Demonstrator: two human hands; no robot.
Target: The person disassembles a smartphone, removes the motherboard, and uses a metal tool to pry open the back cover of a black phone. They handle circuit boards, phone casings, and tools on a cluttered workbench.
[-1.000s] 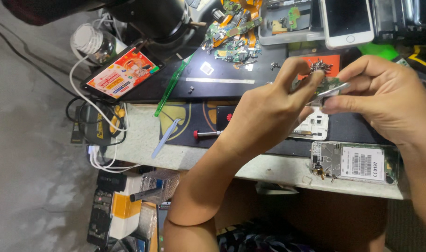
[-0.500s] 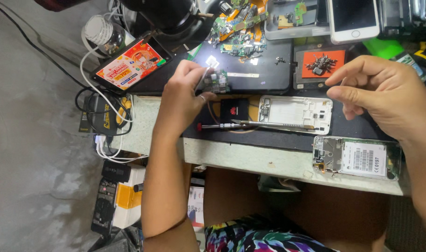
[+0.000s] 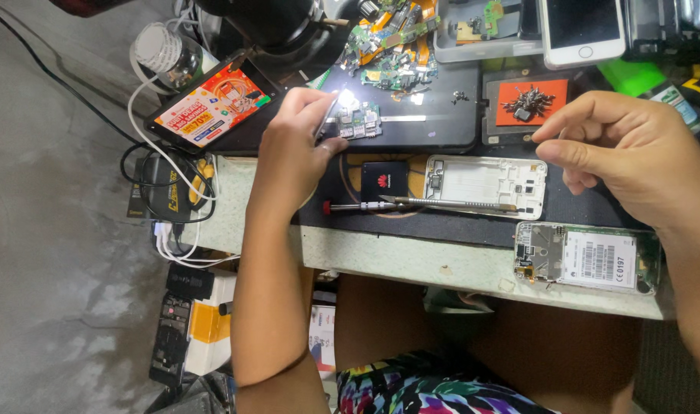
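Left hand [image 3: 296, 149] pinches tweezers [image 3: 326, 121] at a board [image 3: 359, 121]; right hand [image 3: 634, 157], at three o'clock, curls loosely, empty, above the frame [image 3: 484, 186].

white phone frame [image 3: 484, 184] | black battery [image 3: 384, 182] | orange pad [image 3: 531, 101] | green circuit board [image 3: 359, 123]

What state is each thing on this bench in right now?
Left hand: pinching tweezers over a small circuit board.
Right hand: raised, fingers pinched, apparently empty.
White phone frame: opened, gutted.
Tablet: screen lit.
White smartphone: screen dark.
Screwdriver: lying unused.
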